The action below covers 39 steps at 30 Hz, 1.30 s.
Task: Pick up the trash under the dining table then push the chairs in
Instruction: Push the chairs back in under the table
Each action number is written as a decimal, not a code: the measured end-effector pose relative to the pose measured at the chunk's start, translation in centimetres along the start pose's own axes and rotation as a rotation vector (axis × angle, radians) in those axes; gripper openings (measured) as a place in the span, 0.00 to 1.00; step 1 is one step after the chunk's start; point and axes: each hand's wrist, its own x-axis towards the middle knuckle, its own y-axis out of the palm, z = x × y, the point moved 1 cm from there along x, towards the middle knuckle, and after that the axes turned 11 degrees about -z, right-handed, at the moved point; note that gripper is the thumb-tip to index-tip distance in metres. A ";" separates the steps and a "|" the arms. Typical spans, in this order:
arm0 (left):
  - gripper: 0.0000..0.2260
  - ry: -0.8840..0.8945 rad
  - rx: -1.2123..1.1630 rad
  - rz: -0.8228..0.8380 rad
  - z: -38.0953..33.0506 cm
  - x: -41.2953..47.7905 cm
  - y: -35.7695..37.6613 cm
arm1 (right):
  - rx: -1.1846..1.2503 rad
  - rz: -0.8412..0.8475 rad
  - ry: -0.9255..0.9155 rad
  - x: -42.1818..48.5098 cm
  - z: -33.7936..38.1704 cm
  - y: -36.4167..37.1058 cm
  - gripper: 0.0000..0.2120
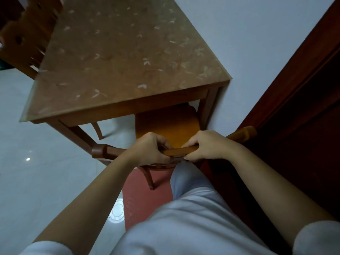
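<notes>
Pale glossy floor [36,181] fills the left of the frame and a white wall [257,34] the upper right; a dark wooden door [303,126] runs down the right edge; the table [119,61], under a leaf-patterned cover, takes the upper middle, its right corner against the wall; the chair [165,124] stands at the table's near end, centre of the frame, orange seat partly under the tabletop, back towards me; a red mat [139,196] lies at lower centre, one rear chair leg on it, my white-trousered leg beside that; a second chair [31,34] shows blurred at the upper left, by the table's left side; my left hand [149,150] and right hand [206,145] sit side by side on the chair's top rail [179,150], both clenched round it, fingers curled over, a short bare stretch of rail between them.
</notes>
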 end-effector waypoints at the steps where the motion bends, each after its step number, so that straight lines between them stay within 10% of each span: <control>1: 0.05 -0.007 -0.003 -0.008 0.1 0.8 -0.3 | -0.007 -0.004 0.000 0.8 -0.1 -0.5 0.10; 39: 0.10 0.038 0.146 -0.187 -1.5 10.3 -0.6 | -0.092 -0.154 -0.090 9.4 -5.7 -6.9 0.12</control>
